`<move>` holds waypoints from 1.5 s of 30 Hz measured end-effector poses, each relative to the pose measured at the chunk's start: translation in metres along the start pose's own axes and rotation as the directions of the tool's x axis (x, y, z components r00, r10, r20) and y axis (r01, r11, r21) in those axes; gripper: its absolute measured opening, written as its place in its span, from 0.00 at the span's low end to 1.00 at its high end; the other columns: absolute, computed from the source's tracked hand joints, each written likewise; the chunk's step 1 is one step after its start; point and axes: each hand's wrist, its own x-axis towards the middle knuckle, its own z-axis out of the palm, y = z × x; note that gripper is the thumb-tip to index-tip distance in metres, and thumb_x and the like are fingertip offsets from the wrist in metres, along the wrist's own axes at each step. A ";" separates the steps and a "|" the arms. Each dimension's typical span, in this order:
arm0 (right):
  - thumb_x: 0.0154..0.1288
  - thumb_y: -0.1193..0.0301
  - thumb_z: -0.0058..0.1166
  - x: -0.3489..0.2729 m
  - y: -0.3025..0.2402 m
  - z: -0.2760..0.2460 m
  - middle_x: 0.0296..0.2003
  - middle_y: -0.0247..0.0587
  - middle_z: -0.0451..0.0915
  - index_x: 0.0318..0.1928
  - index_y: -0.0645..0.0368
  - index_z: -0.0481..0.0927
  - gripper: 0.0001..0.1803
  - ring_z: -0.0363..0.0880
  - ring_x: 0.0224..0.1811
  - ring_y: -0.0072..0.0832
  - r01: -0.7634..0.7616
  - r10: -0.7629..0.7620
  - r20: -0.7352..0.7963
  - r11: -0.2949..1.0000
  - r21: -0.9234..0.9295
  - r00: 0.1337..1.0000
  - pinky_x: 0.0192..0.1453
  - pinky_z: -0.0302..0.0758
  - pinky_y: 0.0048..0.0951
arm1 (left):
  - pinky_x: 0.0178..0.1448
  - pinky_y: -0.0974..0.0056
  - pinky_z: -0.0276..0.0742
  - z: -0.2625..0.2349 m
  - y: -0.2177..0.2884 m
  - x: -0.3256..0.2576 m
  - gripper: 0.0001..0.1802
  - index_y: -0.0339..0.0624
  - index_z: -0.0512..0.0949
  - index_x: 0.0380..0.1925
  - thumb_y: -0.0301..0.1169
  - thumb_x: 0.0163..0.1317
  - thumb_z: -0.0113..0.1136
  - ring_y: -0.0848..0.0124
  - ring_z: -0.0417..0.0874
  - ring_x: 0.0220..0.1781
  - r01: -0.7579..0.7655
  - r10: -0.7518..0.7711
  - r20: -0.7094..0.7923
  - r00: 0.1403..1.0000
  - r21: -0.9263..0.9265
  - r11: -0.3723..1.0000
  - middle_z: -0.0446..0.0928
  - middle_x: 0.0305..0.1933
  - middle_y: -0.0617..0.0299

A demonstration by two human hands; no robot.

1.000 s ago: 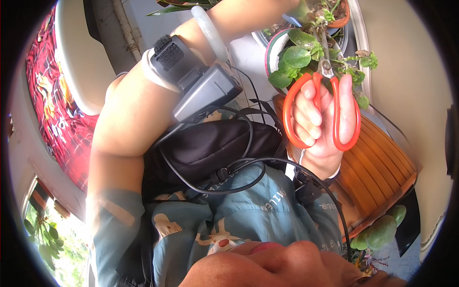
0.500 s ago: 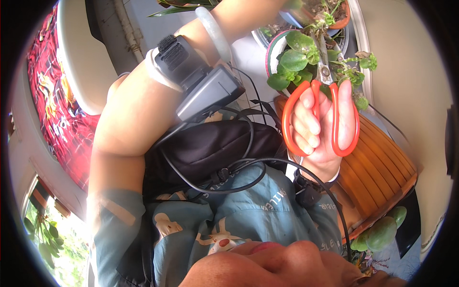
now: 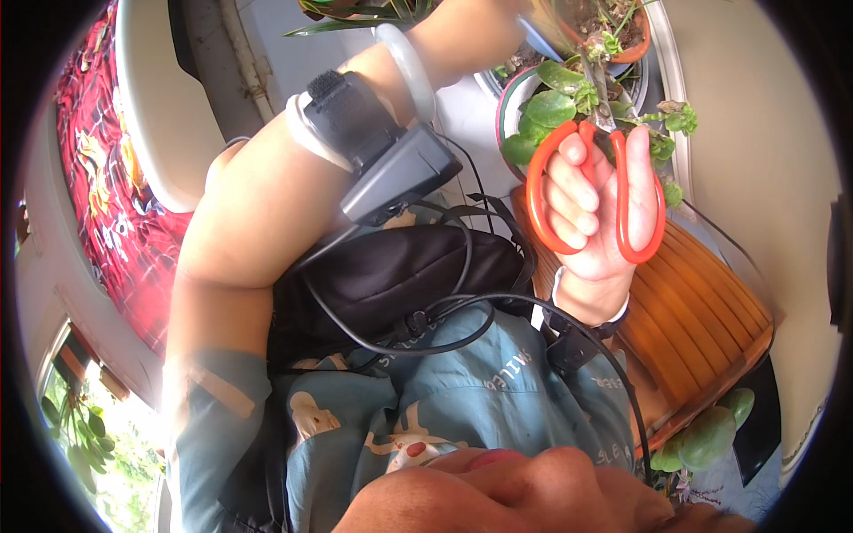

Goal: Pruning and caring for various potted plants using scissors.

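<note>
A red patterned cloth [image 3: 107,213] runs down the left of the frame, with a white curved chair back [image 3: 164,115] beside it at upper left. A black bag [image 3: 391,284] sits mid-frame, black cables [image 3: 426,333] looping over it. Below it lies a teal printed shirt [image 3: 462,400]. A brown slatted wooden stand [image 3: 702,329] fills the right, with round green leaves [image 3: 706,435] at its lower edge. Foliage [image 3: 80,435] shows through a window at lower left.
</note>
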 end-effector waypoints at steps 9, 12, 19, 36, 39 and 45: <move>0.66 0.36 0.24 0.013 0.016 -0.001 0.18 0.30 0.66 0.36 0.62 0.73 0.39 0.63 0.15 0.20 0.029 -0.031 -0.041 0.999 -0.043 0.999 0.19 0.62 0.20 | 0.45 0.60 0.72 -0.043 0.050 -0.002 0.15 0.45 0.80 0.41 0.26 0.50 0.63 0.61 0.78 0.36 -0.266 0.085 -0.361 0.929 -0.488 0.832 0.79 0.37 0.54; 0.65 0.36 0.24 0.008 0.013 0.001 0.17 0.29 0.65 0.35 0.61 0.72 0.39 0.62 0.14 0.20 0.044 -0.046 -0.045 0.998 -0.052 0.998 0.18 0.62 0.20 | 0.45 0.59 0.72 -0.046 0.060 0.006 0.15 0.45 0.80 0.41 0.26 0.50 0.63 0.62 0.78 0.36 -0.245 0.097 -0.320 0.942 -0.464 0.851 0.79 0.37 0.55; 0.65 0.36 0.25 0.007 0.013 0.001 0.14 0.28 0.63 0.33 0.60 0.73 0.38 0.59 0.11 0.18 0.037 -0.038 -0.038 0.999 -0.021 0.999 0.14 0.58 0.19 | 0.43 0.61 0.73 -0.045 0.061 0.007 0.15 0.45 0.80 0.42 0.24 0.52 0.61 0.63 0.78 0.35 -0.222 0.073 -0.319 0.945 -0.462 0.859 0.79 0.38 0.55; 0.60 0.31 0.24 -0.024 0.028 0.000 0.22 0.36 0.70 0.36 0.60 0.71 0.42 0.66 0.19 0.28 0.118 -0.149 -0.175 0.977 -0.176 0.973 0.27 0.65 0.29 | 0.44 0.64 0.75 -0.045 0.059 0.004 0.09 0.36 0.79 0.36 0.25 0.53 0.61 0.65 0.80 0.39 0.026 -0.182 -0.163 0.970 -0.672 0.740 0.80 0.36 0.54; 0.60 0.31 0.26 -0.032 0.033 -0.008 0.22 0.37 0.70 0.37 0.60 0.71 0.42 0.69 0.20 0.29 0.071 -0.098 -0.178 0.986 -0.150 0.979 0.29 0.68 0.31 | 0.46 0.67 0.74 -0.036 0.053 -0.002 0.09 0.36 0.78 0.37 0.25 0.54 0.60 0.68 0.79 0.40 0.019 -0.032 -0.003 0.999 -0.743 0.669 0.79 0.36 0.55; 0.60 0.31 0.26 -0.033 0.030 -0.015 0.23 0.37 0.71 0.37 0.60 0.72 0.41 0.71 0.22 0.31 -0.004 -0.015 -0.200 0.995 -0.096 0.980 0.31 0.71 0.32 | 0.44 0.67 0.74 -0.041 0.061 -0.001 0.07 0.37 0.78 0.34 0.25 0.55 0.59 0.70 0.79 0.39 0.218 -0.131 0.181 0.975 -0.639 0.737 0.79 0.35 0.58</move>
